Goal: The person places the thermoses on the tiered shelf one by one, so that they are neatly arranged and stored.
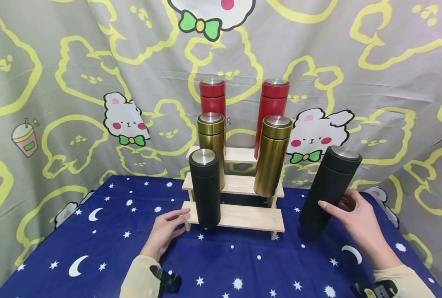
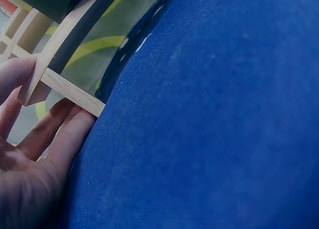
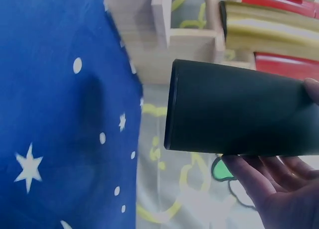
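Observation:
My right hand [image 1: 358, 213] grips a black thermos flask [image 1: 328, 186] with a silver lid, tilted and held off the cloth to the right of a stepped wooden stand [image 1: 250, 217]. In the right wrist view the flask [image 3: 239, 109] lies between the thumb and fingers, its base toward the stand. My left hand [image 1: 168, 229] holds the left end of the lowest step; in the left wrist view its thumb is on the board's edge [image 2: 42, 74] and its fingers are by the leg. A second black flask [image 1: 206, 188] stands upright on that step's left side.
Two gold flasks [image 1: 273, 155] stand on the middle step, and two red flasks [image 1: 274, 99] on the top one. Dark blue cloth [image 1: 124, 256] with stars and moons covers the table. A grey patterned curtain [image 1: 161, 74] hangs behind the stand.

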### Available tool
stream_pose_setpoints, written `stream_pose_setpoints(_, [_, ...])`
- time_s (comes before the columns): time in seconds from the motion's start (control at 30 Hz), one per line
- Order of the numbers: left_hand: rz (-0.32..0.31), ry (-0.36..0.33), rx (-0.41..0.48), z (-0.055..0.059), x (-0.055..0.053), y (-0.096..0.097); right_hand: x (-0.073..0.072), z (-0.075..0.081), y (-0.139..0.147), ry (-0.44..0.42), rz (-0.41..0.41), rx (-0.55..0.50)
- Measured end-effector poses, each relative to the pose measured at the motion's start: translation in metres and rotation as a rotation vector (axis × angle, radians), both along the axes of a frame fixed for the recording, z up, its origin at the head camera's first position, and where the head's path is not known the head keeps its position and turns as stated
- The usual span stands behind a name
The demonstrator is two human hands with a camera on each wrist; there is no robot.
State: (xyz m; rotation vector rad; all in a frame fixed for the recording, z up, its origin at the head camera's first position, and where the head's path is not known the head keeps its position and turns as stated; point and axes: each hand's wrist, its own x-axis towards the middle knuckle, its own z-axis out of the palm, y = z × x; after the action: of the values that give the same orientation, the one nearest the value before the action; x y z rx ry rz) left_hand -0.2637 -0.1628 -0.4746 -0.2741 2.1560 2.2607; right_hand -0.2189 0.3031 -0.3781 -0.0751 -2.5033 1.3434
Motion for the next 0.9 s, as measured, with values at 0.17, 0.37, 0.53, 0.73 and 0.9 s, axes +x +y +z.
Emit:
stream_pose_setpoints(0.17, [0.0, 0.0, 0.003, 0.001, 0.0, 0.0, 0.005, 0.007, -0.007, 0.007, 0.018, 0.013])
stream_pose_setpoints(0.37, [0.002, -0.003, 0.002, 0.0, 0.001, -0.001, 0.009, 0.012, -0.017, 0.003, 0.042, 0.006])
stream_pose_setpoints(0.53, [0.002, -0.004, -0.002, -0.001, 0.001, 0.0, 0.013, 0.017, -0.023, 0.002, 0.037, 0.01])
stream_pose_setpoints(0.73, [-0.004, 0.001, 0.011, -0.002, -0.001, 0.001, 0.014, 0.022, -0.029, 0.01, 0.056, 0.007])
stream_pose_setpoints(0.9, [0.005, 0.002, 0.022, -0.001, -0.001, -0.001, 0.014, 0.022, -0.037, 0.029, 0.078, 0.001])
